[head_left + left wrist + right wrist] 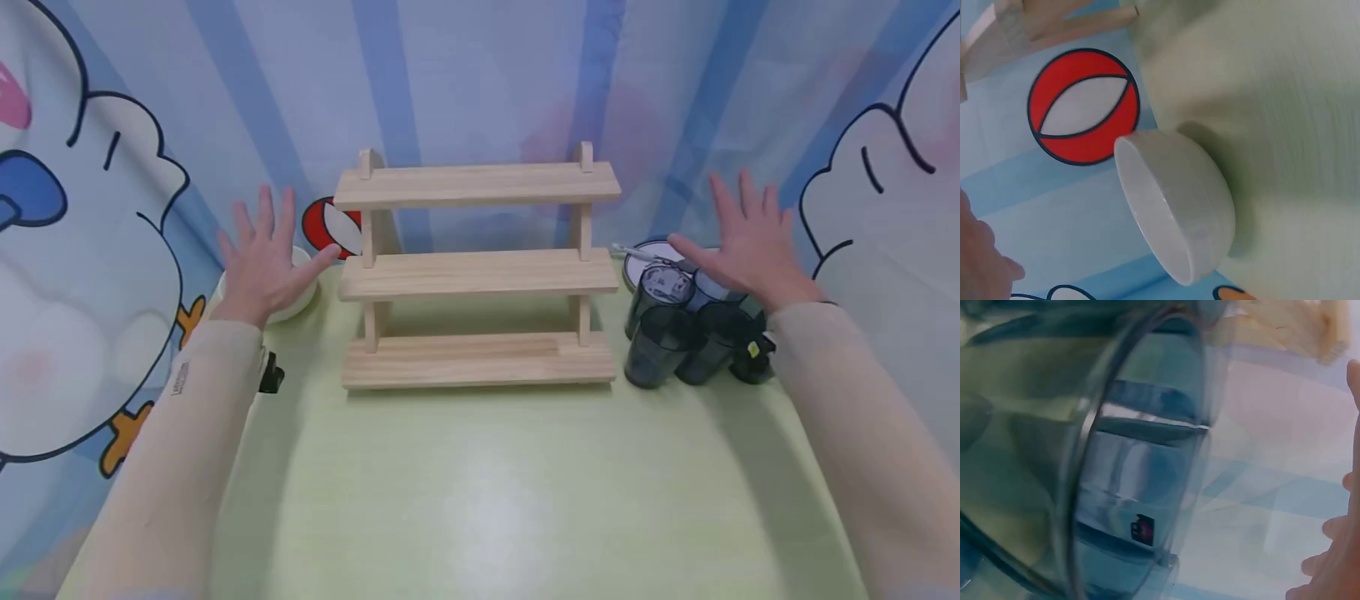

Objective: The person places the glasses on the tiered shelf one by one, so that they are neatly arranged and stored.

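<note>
My left hand (264, 268) hovers with spread fingers over a white bowl (1194, 197), which stands at the back left of the table. Most of the bowl hides behind that hand in the head view, while the left wrist view shows it whole and upright. On the other side, my right hand (756, 246) is held out above a group of dark see-through glasses (660, 348), its fingers apart. One glass's rim (1088, 419) fills much of the right wrist view. Neither hand holds anything.
A three-tier wooden shelf (480, 273) stands between the hands, with bare tiers. Behind the glasses lies a round white plate (637, 265) with a dark edge, partly covered. The pale green table (480, 483) meets a patterned cloth (487, 75) at the back and sides.
</note>
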The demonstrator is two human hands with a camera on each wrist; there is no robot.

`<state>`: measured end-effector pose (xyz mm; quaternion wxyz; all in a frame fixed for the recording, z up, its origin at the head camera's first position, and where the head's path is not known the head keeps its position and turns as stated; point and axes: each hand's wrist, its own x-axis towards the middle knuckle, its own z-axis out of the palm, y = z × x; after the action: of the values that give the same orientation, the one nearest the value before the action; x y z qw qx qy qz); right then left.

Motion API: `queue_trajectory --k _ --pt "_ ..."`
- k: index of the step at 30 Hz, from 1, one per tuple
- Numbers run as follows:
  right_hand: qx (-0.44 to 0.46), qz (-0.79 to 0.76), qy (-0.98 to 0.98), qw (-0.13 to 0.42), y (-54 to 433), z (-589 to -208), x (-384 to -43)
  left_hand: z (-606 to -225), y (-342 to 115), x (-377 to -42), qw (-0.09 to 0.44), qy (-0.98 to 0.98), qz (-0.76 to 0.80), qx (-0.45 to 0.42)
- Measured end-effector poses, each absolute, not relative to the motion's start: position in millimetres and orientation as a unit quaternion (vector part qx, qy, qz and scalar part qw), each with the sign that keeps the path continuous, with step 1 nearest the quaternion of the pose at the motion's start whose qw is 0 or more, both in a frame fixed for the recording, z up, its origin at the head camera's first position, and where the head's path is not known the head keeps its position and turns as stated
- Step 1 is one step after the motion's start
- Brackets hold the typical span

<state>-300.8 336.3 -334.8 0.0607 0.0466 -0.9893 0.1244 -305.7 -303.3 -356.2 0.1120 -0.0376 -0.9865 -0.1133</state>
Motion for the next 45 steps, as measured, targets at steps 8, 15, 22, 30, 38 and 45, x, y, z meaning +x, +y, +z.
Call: queue_trajectory --k 8,15,22,30,38,45 --pt "0.063 0.196 -0.974 0.092 352.6 -326.5 -269.2 -360.9 -285.4 -288.6 0.105 -0.947 -0.293 -0.085" --pt "0.043 0.265 -0.954 0.136 370.1 -331.5 -242.9 -388.5 -269.5 -284.6 0.058 -0.907 -0.399 -0.123" --pt "-0.031 0.286 -0.94 0.184 394.7 -343.1 -218.2 -409.9 -259.4 -284.8 -0.008 -0.85 -0.521 -0.071" --pt "-0.085 0.295 -0.933 0.186 420.2 -357.7 -205.0 -418.0 -256.4 -284.4 0.014 -0.805 -0.591 -0.047" --pt "-0.071 0.311 -0.945 0.066 427.3 -387.0 -191.9 -420.8 -257.7 -281.4 0.022 -0.787 -0.616 -0.033" --pt "-0.055 0.376 -0.924 0.04 435.3 -421.3 -176.7 -428.9 -254.1 -283.0 0.016 -0.765 -0.643 -0.027"
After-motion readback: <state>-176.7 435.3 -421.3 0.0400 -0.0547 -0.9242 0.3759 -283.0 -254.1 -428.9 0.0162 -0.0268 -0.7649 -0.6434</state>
